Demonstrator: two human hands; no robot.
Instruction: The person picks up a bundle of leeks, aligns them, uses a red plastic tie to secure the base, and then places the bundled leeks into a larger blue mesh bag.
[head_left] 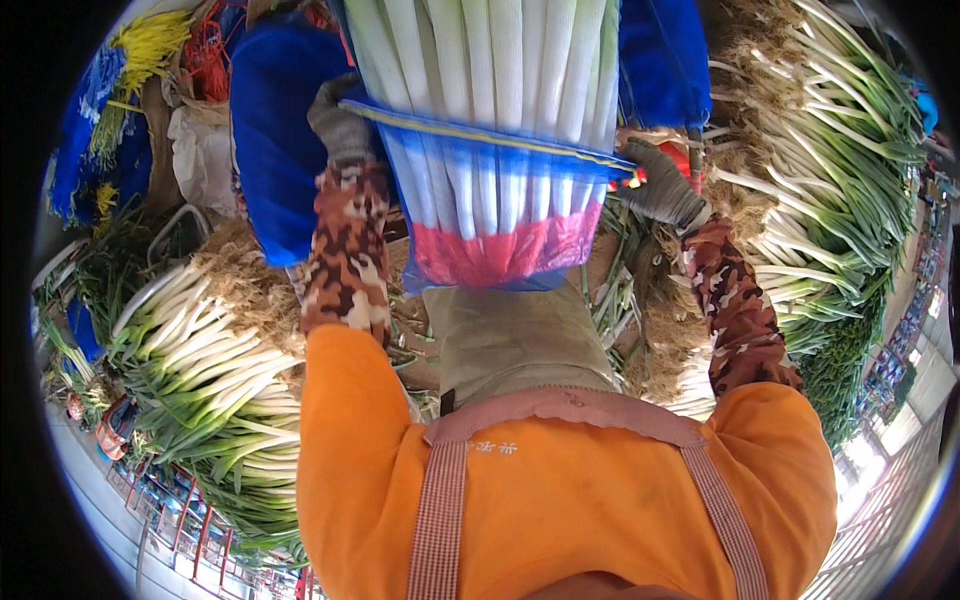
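Note:
A bundle of thick green onions [490, 75], white stalks side by side, lies ahead of me. Its near end sits inside a clear plastic bag [500, 240] with a blue band, a pink lower part and a yellow-striped rim. My left hand [342, 118], in a grey glove, is closed at the left end of that rim. At the right end, my right hand [662, 185] is closed on the bag's other corner, also gloved in grey. The rim is stretched taut between them. The bag's bottom rests against my lap [520, 335].
Heaps of green onions with roots stand on the right [820, 170] and at the lower left [210, 390]. Blue cloth-like surfaces [280, 140] flank the bundle. Blue and yellow strands [120, 90] hang at the far left. Plant scraps [625, 270] litter the ground.

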